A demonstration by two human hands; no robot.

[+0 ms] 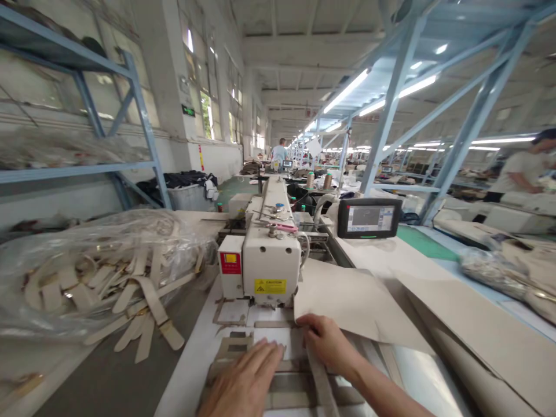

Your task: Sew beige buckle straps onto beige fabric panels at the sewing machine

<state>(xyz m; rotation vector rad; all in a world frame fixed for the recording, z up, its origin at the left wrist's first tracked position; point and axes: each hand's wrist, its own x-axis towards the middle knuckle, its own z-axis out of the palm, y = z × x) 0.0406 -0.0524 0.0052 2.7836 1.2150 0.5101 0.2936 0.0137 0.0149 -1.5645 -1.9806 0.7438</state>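
My left hand (245,379) lies flat, palm down, with fingers stretched over a taped sewing template (286,399) in front of the machine. My right hand (328,344) is closed, thumb and forefinger bent together around the upper end of a narrow beige strip (321,385). That strip hangs down toward me across the template. Just above the right fingertips is the near edge of a large beige sheet (347,298). The white sewing machine head (271,260) stands directly ahead of both hands; its needle area is too small to make out.
On the left, a clear plastic bag (174,231) spills beige straps (150,301) with gold-coloured metal parts. A control screen (370,218) stands right of the machine. More beige sheets (482,330) lie at right. Blue shelving (145,127) rises at left. Two people are farther off.
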